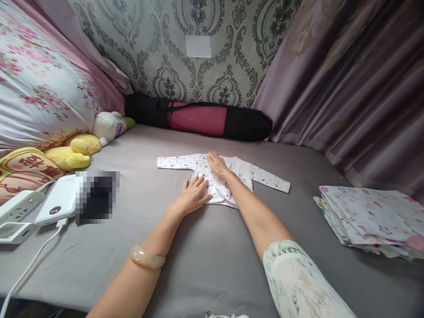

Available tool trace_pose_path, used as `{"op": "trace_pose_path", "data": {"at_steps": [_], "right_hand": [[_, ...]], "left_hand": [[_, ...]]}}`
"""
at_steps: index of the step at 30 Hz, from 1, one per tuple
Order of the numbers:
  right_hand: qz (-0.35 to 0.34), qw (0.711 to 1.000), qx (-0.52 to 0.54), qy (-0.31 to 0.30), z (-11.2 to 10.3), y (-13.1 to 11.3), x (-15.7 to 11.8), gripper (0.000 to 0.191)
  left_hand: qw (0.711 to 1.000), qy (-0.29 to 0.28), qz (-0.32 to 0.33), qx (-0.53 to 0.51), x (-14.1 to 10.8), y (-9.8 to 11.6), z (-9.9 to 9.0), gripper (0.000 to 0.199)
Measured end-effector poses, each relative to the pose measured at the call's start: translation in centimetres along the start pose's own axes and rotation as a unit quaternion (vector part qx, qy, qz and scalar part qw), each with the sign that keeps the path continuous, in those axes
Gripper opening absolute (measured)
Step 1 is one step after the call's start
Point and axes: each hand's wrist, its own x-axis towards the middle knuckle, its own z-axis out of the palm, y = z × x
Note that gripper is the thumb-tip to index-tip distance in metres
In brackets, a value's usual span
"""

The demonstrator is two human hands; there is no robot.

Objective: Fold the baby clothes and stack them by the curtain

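A small white baby shirt (243, 170) with a fine print lies spread on the grey bed sheet (132, 251), both long sleeves stretched out to the sides. My left hand (194, 193) rests flat on the lower left part of its front, fingers extended. Higher up, near the neckline, my right hand (217, 163) presses on the fabric with its fingers straight. Neither hand grips the cloth. My right forearm crosses over part of the shirt's front and lower hem and hides some of the print there.
At the right sits a stack of folded printed cloths (374, 216). A long black and red bag (198, 119) lies along the wall. Plush toys (74, 150), a white power bank (58, 201) and a power strip (20, 207) with a cable are on the left.
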Motion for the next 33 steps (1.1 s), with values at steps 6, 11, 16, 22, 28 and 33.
{"op": "trace_pose_path", "data": {"at_steps": [6,11,16,22,28,33], "right_hand": [[0.037,0.996,0.009,0.084,-3.6,-0.2,-4.8,0.035],[0.064,0.997,-0.031,-0.04,-3.8,-1.7,-10.4,0.033],[0.065,0.993,-0.066,-0.072,-2.8,-2.3,-12.7,0.03],[0.061,0.995,-0.057,-0.054,-2.9,-2.4,-13.1,0.028],[0.034,0.997,-0.057,-0.046,-3.2,-3.2,-13.3,0.03],[0.032,0.992,-0.09,-0.085,-3.6,-4.4,-14.2,0.03]], "left_hand": [[0.991,0.104,0.077,0.014,0.3,0.3,0.6,0.034],[0.983,0.118,0.136,0.022,0.5,0.7,0.9,0.025],[0.983,0.106,0.15,0.007,0.6,0.4,0.8,0.026],[0.977,0.129,0.171,-0.01,0.7,-0.1,1.3,0.022],[0.978,0.126,0.164,-0.013,0.7,0.0,1.3,0.019],[0.988,0.11,0.106,-0.015,0.5,0.2,1.1,0.025]]}}
